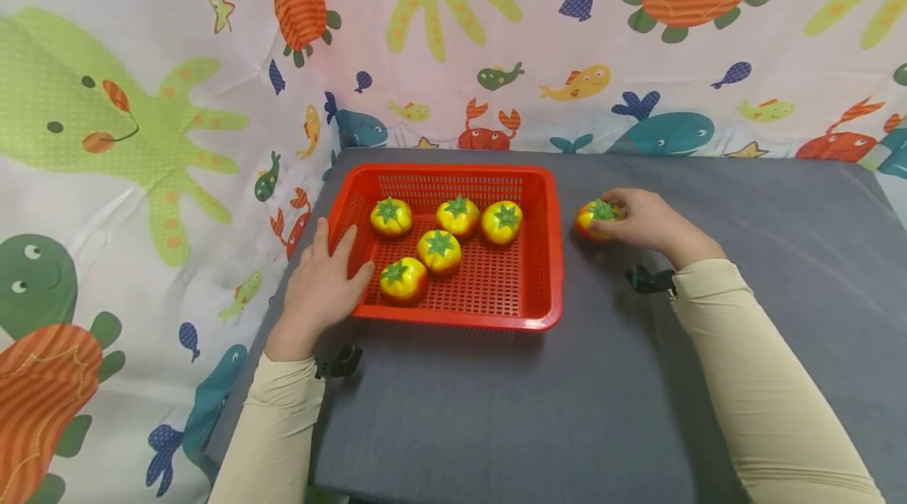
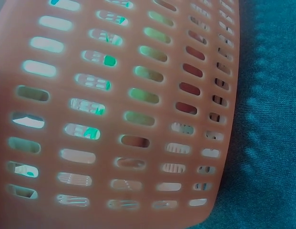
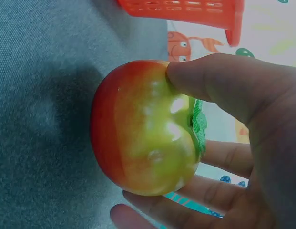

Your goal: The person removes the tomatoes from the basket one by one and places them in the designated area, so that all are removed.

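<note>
One tomato-like fruit [image 1: 586,222] held by the right hand [image 1: 652,227] beside the red basket [image 1: 453,321]

The fruit, red at its base and yellow near its green leafy top, is held between the thumb and the fingers, just outside the basket's right wall. In the head view its right part is covered by the hand; in the right wrist view some fingers are partly hidden behind it. Whether the grey table covering [image 1: 531,409] is touched by its underside cannot be told. Five similar fruits [image 1: 439,252] are contained in the basket, their undersides being mostly hidden. At the basket's left rim the left hand [image 1: 319,291] is placed, its fingers spread wide; whether the rim is pressed cannot be told. In the left wrist view, mostly the slotted wall is shown, and the pale and green patches behind its slots can hardly be identified. Both sleeves [image 1: 765,386] are cut off by the lower edge. At each wrist a black device [image 1: 340,362] is worn, its form unclear. Behind, the sea-animal curtain [image 1: 453,79] is cut off above.
</note>
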Available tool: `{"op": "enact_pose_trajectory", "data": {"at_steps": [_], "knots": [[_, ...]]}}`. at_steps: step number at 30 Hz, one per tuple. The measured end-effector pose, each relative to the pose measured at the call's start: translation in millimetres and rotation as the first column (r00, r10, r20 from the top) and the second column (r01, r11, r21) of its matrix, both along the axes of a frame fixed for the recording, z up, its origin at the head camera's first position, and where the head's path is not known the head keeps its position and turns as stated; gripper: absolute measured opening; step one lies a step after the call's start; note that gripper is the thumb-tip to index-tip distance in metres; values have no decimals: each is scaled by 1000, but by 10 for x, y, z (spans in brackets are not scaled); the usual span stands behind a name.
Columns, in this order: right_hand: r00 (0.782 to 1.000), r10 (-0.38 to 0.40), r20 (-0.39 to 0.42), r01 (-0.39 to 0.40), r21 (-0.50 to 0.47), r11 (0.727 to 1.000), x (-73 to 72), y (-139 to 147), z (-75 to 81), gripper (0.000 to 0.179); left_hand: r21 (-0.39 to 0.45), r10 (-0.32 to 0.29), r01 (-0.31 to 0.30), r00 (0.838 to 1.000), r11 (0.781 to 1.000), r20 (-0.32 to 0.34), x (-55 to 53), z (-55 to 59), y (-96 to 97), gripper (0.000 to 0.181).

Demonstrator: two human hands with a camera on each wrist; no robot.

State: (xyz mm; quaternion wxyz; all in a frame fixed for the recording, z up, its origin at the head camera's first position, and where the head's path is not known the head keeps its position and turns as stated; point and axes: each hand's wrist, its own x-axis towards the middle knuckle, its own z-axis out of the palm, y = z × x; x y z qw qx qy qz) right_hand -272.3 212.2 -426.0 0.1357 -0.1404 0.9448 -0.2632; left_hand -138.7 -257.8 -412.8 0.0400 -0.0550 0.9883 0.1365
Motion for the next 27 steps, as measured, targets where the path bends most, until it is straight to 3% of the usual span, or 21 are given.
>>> {"op": "enact_pose_trajectory", "data": {"at_steps": [20,27], "knots": [[999,28,23,-28,-27,999,-18,50,-59,70,6,11,-11,1000,1000,-19,-6,-26,-14,78],[997,12,72,-11,-24,1000,-14,69,-79,76,13,16,-16,1000,1000,-18,-11,-3,1,79]]}}
